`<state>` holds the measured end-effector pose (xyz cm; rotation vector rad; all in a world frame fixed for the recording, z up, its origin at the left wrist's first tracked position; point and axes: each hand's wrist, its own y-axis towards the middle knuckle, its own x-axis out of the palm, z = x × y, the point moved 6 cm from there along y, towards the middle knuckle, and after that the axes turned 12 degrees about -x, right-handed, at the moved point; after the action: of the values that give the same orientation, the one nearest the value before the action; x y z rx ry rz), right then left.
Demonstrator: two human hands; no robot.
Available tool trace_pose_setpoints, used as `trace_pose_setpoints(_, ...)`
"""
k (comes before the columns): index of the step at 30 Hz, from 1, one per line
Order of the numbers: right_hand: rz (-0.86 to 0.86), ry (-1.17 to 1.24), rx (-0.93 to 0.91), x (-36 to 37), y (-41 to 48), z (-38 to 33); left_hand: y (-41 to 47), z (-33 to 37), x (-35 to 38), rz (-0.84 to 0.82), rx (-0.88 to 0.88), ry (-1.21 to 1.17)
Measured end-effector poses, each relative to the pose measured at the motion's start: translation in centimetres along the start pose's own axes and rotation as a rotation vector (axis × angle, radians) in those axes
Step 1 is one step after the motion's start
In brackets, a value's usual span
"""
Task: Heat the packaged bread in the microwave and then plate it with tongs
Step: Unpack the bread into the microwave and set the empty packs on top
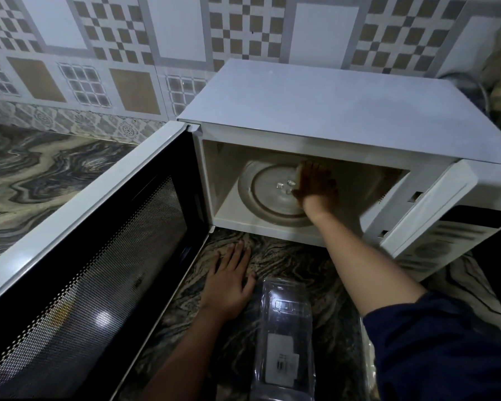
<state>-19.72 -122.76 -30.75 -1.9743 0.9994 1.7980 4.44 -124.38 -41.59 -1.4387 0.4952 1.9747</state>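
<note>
Loading step: inside the microwave [330, 111], our right hand [320, 185] places bread [302, 169] — grip unclear; left hand [229, 282] lies spread before it. Next: withdraw, close door [99, 256].

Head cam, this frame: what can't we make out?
All head view.
1. Only a blurred tan sliver of the bread shows past the right hand in the microwave; grip hidden.
2. The clear package is cut by the bottom edge; its label is too small.
3. The control panel: steep angle, markings unreadable.
</note>
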Motion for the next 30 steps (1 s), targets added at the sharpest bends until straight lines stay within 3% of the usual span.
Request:
trace_pose_setpoints(4, -0.003, -0.025, -0.031, 0.3, -0.4, -0.1, -0.1, 0.0, 0.0, -0.001, 0.007, -0.008)
trace_pose_setpoints(6, -0.012, 0.057, -0.012, 0.7, -0.5, 0.4, -0.2, 0.0, 0.0, 0.002, 0.011, -0.007)
trace_pose_setpoints(10, 0.005, 0.366, 0.221, 0.6, -2.0, 1.7, -0.5, 0.0, -0.1, 0.026, 0.015, 0.006)
trace_pose_setpoints(18, -0.033, 0.526, 0.243, -4.1, -10.0, 1.5, -5.7, -1.3, -0.3, 0.038, 0.020, -0.013)
trace_pose_setpoints(23, 0.141, 0.610, 0.153, -7.6, -17.8, 1.7, -10.8, -2.6, -0.4, 0.006, 0.013, 0.056)
trace_pose_setpoints(30, 0.256, 0.508, 0.163, -8.6, -30.0, 4.9, -16.5, -3.3, 0.1, 0.067, -0.036, 0.028)
